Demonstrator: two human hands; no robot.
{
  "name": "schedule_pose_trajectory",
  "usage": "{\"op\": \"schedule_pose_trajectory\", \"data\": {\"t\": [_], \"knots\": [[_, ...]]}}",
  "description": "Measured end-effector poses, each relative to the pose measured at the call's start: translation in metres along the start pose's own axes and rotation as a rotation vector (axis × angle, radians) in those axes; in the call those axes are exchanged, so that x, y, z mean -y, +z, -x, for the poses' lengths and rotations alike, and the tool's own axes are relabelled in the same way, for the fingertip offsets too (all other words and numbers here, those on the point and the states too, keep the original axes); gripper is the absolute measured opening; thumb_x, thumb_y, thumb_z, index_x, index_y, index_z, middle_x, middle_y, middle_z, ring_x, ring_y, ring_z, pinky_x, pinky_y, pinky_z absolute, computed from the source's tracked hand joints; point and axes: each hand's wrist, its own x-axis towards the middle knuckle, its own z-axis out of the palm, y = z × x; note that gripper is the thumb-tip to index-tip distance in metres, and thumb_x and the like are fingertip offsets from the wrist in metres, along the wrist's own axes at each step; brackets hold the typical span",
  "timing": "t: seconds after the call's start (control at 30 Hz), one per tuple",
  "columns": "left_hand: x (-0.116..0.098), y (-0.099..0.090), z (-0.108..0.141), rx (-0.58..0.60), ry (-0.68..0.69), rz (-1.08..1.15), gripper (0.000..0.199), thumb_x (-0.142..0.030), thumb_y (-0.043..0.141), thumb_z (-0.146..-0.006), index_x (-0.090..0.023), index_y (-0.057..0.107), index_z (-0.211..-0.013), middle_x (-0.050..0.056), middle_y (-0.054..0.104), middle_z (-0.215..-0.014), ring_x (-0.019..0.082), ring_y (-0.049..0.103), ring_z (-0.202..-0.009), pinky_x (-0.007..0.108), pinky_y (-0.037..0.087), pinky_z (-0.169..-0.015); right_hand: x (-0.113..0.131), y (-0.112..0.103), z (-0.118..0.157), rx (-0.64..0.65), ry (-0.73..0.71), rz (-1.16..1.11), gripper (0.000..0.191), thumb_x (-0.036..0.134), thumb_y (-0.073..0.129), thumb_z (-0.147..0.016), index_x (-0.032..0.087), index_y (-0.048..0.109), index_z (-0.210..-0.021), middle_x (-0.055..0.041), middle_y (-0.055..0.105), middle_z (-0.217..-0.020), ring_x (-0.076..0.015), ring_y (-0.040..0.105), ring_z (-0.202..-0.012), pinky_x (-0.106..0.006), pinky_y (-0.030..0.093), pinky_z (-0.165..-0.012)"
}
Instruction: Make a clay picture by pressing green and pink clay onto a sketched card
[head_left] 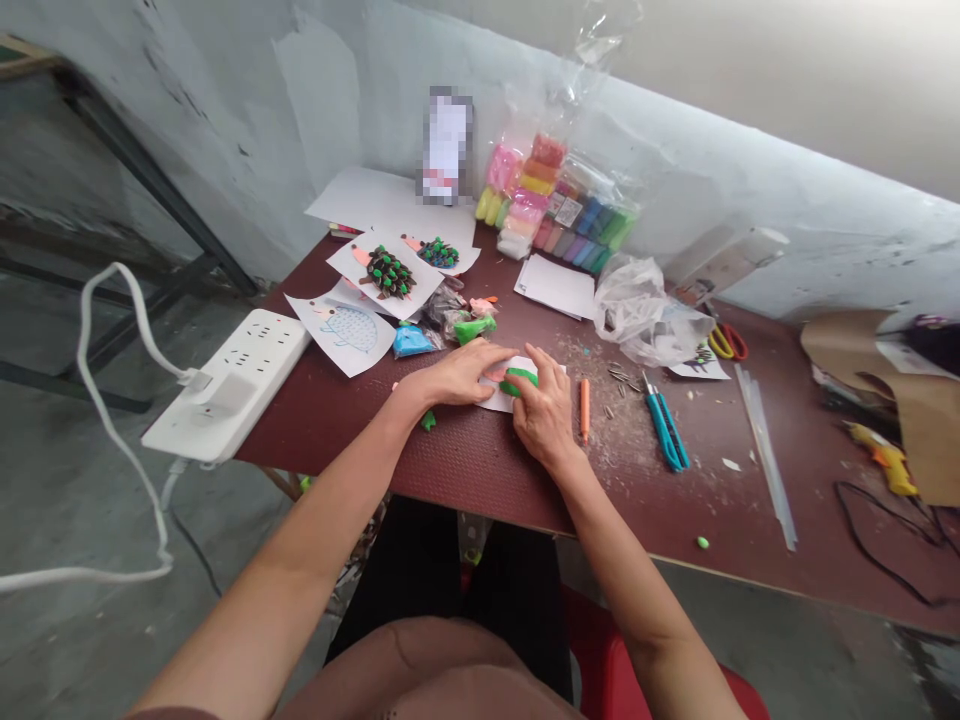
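Note:
A small white paper [496,402] lies on the table in front of me, with a flattened patch of green modelling clay [520,381] and a bit of pink clay beside it. My left hand [466,374] rests on the paper's left side, fingers stretched out and holding nothing. From the right, my right hand [544,408] has its thumb and fingers around the green clay, touching it against the paper; the fingers partly cover the clay. A small green clay piece [428,421] sits by my left wrist. An orange stick [585,410] lies right of my right hand.
Behind my hands are bagged blue clay [412,340], finished hedgehog pictures [388,270] and packs of coloured clay [555,205]. A teal cutter [666,428], glue sticks [766,460] and a yellow glue gun [885,462] lie to the right. A power strip [232,385] stands left.

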Motion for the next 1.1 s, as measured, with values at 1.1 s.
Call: {"op": "schedule_pose_trajectory", "data": {"t": [1.1], "knots": [[-0.002,-0.002,-0.001,-0.003,-0.011,0.035,0.064,-0.010,0.056,-0.079,-0.013,0.057,-0.142,0.015,0.064,-0.141,0.028,0.059,-0.128,0.045,0.043,-0.116,0.013,0.001,0.003,0.109,-0.002,-0.038,0.045,0.009,0.055,-0.087,0.023,0.075,-0.125,-0.0040,0.027,-0.176,-0.0329,0.026,-0.160,-0.057,0.030,-0.126]]}}
